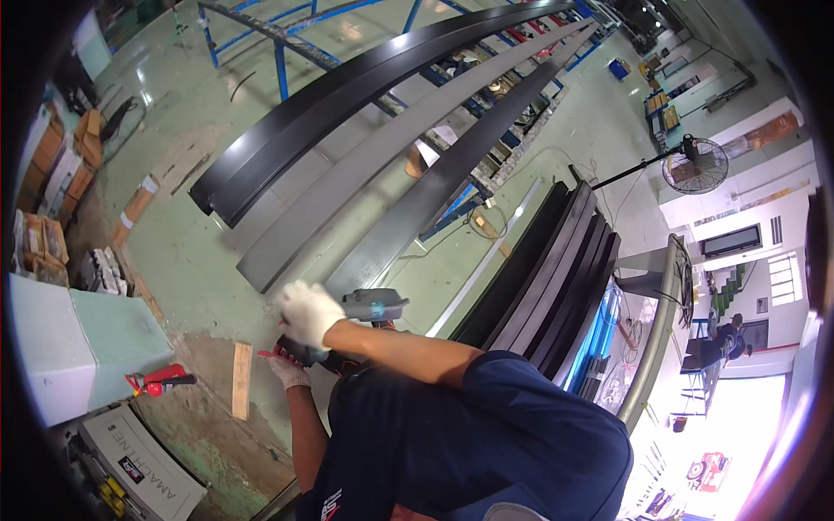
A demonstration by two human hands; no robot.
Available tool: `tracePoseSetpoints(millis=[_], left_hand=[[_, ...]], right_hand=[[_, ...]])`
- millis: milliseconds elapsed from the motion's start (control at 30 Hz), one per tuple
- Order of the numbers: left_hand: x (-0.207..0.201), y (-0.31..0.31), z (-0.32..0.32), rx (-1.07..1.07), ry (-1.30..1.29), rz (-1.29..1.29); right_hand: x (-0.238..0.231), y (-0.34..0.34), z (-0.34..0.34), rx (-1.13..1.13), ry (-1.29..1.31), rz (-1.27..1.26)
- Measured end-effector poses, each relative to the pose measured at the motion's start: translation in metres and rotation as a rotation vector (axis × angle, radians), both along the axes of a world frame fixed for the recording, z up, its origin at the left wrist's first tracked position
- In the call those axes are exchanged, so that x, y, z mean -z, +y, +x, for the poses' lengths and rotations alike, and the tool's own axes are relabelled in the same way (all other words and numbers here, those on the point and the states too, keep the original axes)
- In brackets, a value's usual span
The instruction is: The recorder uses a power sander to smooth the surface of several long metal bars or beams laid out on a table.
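Observation:
My right hand (310,316), in a white glove and smeared a little by motion, is closed on a grey and teal power tool (373,304). The tool's body sticks out to the right of the glove, and its exact kind is not clear. Below it, my gloved left hand (288,372) is closed beside a dark part under the right hand; a thin red piece shows at its fingers, and what it grips is mostly hidden. Just beyond my hands are the near ends of a grey metal profile (330,213) and a dark grey profile (434,195).
A wide black profile (321,108) lies farther left on blue racks (280,65). More long profiles (543,278) are stacked at the right. A fire extinguisher (165,380) and a wooden board (241,380) are at the left. A fan (695,165) and another person (719,343) are farther right.

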State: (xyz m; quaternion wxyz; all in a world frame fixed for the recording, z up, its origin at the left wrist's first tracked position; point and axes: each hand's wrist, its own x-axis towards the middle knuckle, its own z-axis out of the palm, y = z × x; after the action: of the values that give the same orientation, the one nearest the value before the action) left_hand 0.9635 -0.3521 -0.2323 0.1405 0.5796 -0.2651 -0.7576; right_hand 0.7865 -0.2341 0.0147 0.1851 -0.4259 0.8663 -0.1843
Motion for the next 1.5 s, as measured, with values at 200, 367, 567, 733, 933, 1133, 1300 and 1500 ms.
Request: tracePoseSetpoints(millis=[200,367,567,733,933,1133,1300,1500], left_hand=[[0.037,-0.004,-0.003,0.365,-0.587,-0.546],[-0.029,0.018,-0.038,0.369,-0.797,-0.610],[-0.055,0.035,-0.048,0.400,-0.774,-0.903],[-0.067,0.024,-0.068,0.328,-0.793,-0.509],[-0.068,0.020,-0.059,0.284,-0.776,-0.468],[-0.069,0.023,-0.054,0.246,-0.714,-0.464],[-0.054,0.016,-0.049,0.172,-0.653,-0.386],[-0.038,0.012,-0.039,0.205,-0.558,-0.397]], right_hand=[[-0.008,0.071,-0.141,0.355,0.189,0.016],[0.002,0.150,-0.292,0.656,0.310,0.160],[0.024,0.229,-0.358,0.866,0.410,0.347],[0.024,0.198,-0.289,0.641,0.451,0.242],[0.002,0.065,-0.124,0.231,0.215,0.238],[0.012,0.018,-0.012,-0.170,0.056,0.092],[0.007,0.051,-0.042,-0.046,0.149,0.067],[0.024,0.117,-0.197,0.234,0.342,0.252]])
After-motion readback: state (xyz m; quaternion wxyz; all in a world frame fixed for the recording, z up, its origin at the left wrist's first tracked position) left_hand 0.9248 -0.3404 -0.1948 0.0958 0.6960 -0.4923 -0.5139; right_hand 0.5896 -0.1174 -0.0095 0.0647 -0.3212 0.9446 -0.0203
